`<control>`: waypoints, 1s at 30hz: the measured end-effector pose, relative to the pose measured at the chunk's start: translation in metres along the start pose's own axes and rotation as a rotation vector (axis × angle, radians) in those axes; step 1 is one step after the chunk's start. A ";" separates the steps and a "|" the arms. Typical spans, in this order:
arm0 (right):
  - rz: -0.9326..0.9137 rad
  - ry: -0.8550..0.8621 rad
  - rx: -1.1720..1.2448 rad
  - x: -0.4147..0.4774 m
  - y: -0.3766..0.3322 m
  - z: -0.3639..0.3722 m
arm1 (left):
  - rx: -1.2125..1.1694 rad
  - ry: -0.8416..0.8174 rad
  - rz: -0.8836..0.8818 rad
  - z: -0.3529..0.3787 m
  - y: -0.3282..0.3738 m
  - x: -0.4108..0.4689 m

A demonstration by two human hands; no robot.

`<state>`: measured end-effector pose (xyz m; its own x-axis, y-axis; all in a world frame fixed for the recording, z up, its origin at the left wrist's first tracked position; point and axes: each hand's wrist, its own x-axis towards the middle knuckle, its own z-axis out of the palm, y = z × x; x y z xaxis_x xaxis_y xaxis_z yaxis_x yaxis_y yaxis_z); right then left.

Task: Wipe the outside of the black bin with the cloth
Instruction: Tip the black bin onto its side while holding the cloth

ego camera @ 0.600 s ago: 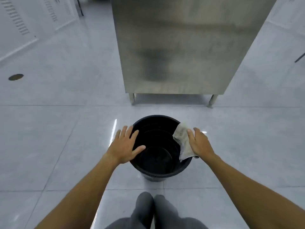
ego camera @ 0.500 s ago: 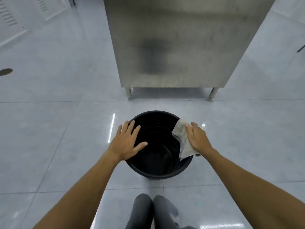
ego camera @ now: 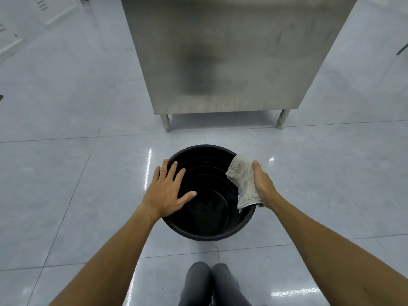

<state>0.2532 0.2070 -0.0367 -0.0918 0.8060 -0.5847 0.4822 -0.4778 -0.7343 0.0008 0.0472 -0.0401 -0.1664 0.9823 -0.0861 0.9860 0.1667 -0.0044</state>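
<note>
Left hand point(ego camera: 166, 193): flat, fingers spread on the black bin point(ego camera: 198, 235) rim, steadying it.
Right hand point(ego camera: 262, 184): grips the cloth point(ego camera: 242, 182) against the rim, ready to wipe.

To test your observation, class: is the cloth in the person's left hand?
No, the right hand holds the cloth on the black bin; the left hand rests flat.

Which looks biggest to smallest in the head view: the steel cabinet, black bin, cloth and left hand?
1. steel cabinet
2. black bin
3. left hand and cloth: close in size; the right hand hides part of the cloth, so I leave them unranked.
</note>
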 end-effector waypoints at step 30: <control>-0.578 0.367 -0.202 -0.131 -0.043 -0.072 | 0.012 -0.152 0.271 -0.040 0.107 -0.093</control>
<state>0.3071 0.1472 0.0967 -0.0994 0.9933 0.0587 0.6000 0.1069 -0.7929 0.1214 -0.0225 0.0071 0.1048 0.9667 -0.2335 0.9945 -0.1013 0.0271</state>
